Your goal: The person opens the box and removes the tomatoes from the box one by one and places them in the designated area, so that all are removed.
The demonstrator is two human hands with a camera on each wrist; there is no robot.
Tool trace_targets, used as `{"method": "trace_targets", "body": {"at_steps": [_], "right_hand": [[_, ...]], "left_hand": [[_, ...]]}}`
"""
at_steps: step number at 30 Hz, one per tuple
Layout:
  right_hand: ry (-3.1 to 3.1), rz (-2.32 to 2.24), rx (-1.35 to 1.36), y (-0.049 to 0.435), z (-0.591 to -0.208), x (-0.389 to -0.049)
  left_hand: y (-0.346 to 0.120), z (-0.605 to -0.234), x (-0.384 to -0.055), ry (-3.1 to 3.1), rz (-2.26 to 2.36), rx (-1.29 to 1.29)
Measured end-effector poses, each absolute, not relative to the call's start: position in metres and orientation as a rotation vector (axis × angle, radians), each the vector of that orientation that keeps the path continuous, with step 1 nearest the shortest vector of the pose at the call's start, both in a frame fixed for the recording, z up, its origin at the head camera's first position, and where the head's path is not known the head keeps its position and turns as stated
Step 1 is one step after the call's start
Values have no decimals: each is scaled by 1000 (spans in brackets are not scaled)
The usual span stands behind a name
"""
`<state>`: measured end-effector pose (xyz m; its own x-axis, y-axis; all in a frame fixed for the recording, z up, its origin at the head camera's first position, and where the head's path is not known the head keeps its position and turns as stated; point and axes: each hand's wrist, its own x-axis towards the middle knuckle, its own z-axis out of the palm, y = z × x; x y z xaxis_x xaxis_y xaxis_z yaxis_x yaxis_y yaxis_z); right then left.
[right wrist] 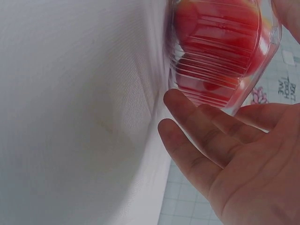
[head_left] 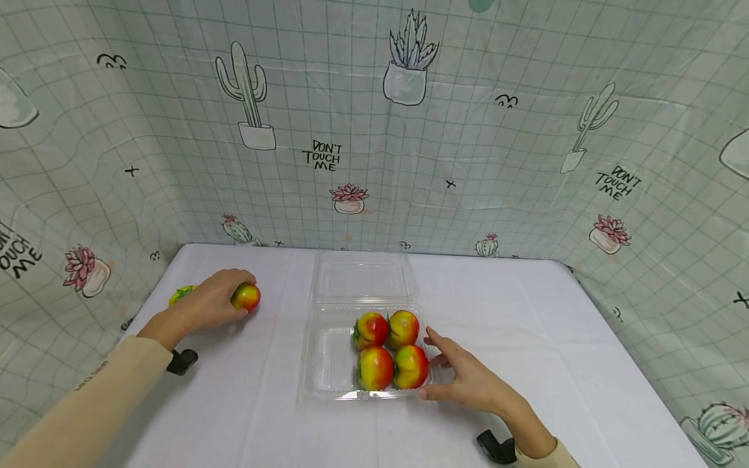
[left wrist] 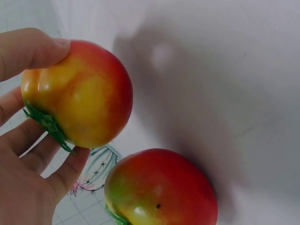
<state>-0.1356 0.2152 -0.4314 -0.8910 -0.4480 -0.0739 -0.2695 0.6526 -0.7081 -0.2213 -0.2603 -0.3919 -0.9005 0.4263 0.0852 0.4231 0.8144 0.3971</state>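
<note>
Between the left hand (head_left: 213, 302) and the box (head_left: 333, 357), the table (head_left: 275, 364) leaves free passage. The box's left part is reachable from above; four fruits (head_left: 375, 368) occupy its right part. The right hand (head_left: 465, 377) blocks the right side.

Red-and-yellow fruits (head_left: 376, 368), green calyxes (left wrist: 49, 123), white tablecloth (head_left: 515, 338), grey-green gridded backdrop (head_left: 468, 146) with printed cacti (head_left: 248, 97), beige sleeves (head_left: 114, 387)

- The left hand (head_left: 215, 300) hides part of the leftmost fruit (head_left: 181, 295).
- The right sleeve (head_left: 558, 456) is cut by picture's edge.
- The left sleeve marking (head_left: 92, 376) is too small to read.
</note>
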Motion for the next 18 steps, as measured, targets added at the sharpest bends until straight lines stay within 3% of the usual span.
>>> {"method": "trace_targets", "body": {"at_steps": [18], "right_hand": [[2619,-1076,-570,215,-432,-136]], "left_hand": [[-264,-397,-223,2999,528,679]]}}
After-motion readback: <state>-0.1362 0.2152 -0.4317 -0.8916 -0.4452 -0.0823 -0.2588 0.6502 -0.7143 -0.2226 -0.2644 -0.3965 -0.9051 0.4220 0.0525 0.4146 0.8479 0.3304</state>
